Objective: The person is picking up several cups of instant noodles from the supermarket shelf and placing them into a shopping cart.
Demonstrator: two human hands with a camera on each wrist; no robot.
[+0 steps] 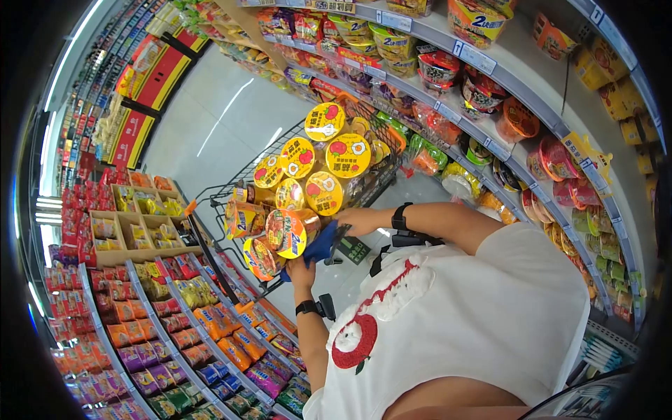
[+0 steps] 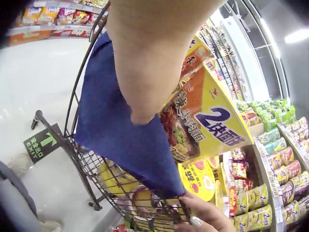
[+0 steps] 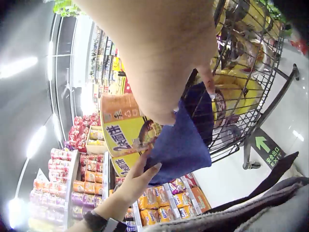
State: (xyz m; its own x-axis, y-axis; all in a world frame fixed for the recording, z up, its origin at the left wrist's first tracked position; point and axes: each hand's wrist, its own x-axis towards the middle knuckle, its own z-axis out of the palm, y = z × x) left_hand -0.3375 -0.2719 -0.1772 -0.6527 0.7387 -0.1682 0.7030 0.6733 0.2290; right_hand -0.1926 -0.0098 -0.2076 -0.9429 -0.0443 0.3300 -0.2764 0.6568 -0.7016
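Observation:
A wire shopping cart (image 2: 89,169) is piled with instant-noodle tubs, several with yellow lids (image 1: 348,155). A dark blue cloth (image 1: 322,245) hangs at the cart's near end, beside orange-and-yellow noodle bowls (image 1: 287,234). My left hand (image 1: 301,273) holds the cloth's edge; in the right wrist view the left hand's fingers (image 3: 140,176) press against it beside a bowl. My right hand (image 1: 355,220) grips the cloth's other side; in the left wrist view the right hand (image 2: 205,212) pinches a corner of it against the cart wires. The near hand's fingers are partly hidden in each wrist view.
Shelves of noodle bowls and packets (image 1: 476,59) run along the right. Racks of bagged snacks (image 1: 217,322) stand at the lower left, with a red-and-yellow display (image 1: 129,140) farther off. A green exit sign (image 2: 43,143) lies on the floor beside the cart.

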